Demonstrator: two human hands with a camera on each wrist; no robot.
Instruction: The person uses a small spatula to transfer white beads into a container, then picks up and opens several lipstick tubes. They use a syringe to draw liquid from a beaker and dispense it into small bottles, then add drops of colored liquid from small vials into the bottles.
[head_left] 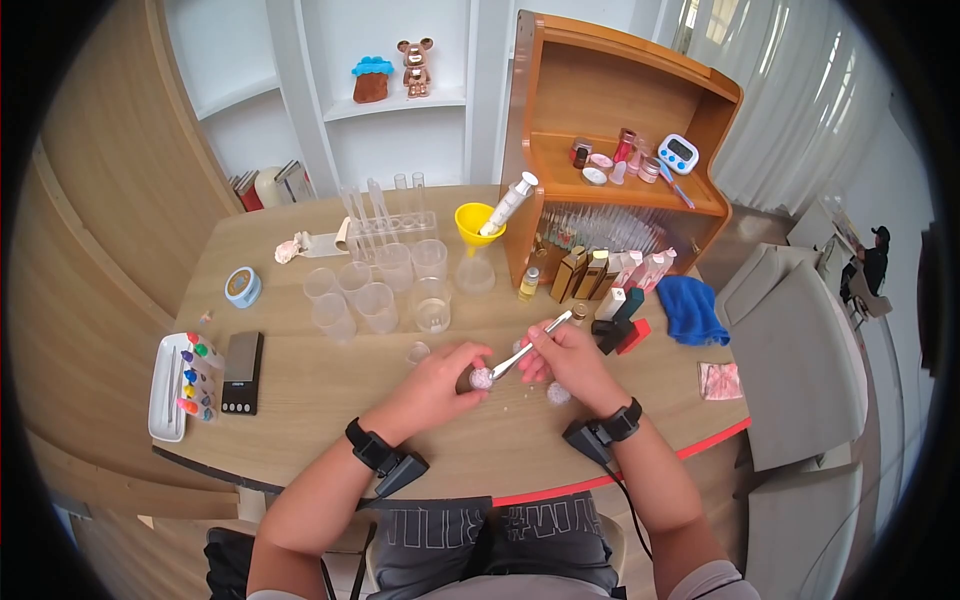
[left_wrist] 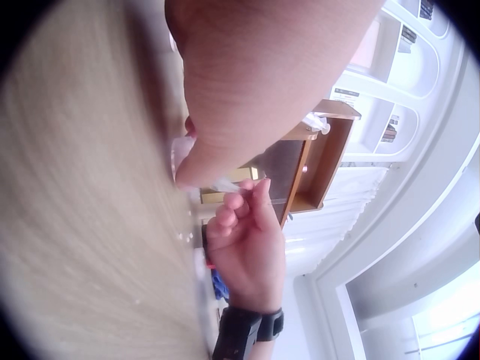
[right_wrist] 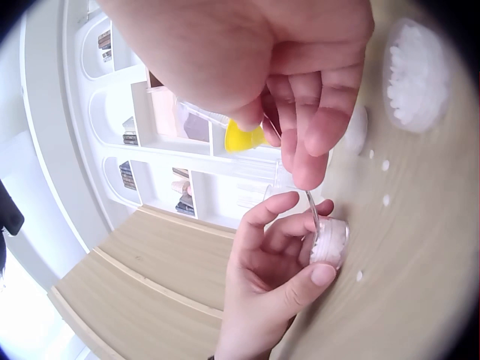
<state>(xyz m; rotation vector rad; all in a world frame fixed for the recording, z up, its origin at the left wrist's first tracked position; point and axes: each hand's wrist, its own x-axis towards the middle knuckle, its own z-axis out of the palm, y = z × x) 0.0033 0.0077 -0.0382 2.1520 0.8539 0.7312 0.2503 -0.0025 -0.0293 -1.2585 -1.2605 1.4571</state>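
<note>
My left hand (head_left: 437,386) holds a small clear round jar (right_wrist: 330,244) of white pellets low over the table, thumb and fingers around its sides. In my right hand (head_left: 568,362), a slender shiny metal tool (head_left: 530,346) is pinched between thumb and fingers. Its lower end reaches into the jar's mouth in the right wrist view; whether it is a spatula or tweezers I cannot tell. A second round container (right_wrist: 417,75) full of white pellets sits on the table beside my right hand. Several loose pellets (right_wrist: 386,200) lie scattered nearby.
Plastic cups (head_left: 378,308) and a test tube rack (head_left: 400,228) stand beyond my hands. A yellow funnel (head_left: 474,222) holds a syringe. At left are a black scale (head_left: 243,374) and a tray (head_left: 168,425) of dropper bottles. The wooden cabinet (head_left: 524,150), small boxes and blue cloth (head_left: 692,312) are to the right.
</note>
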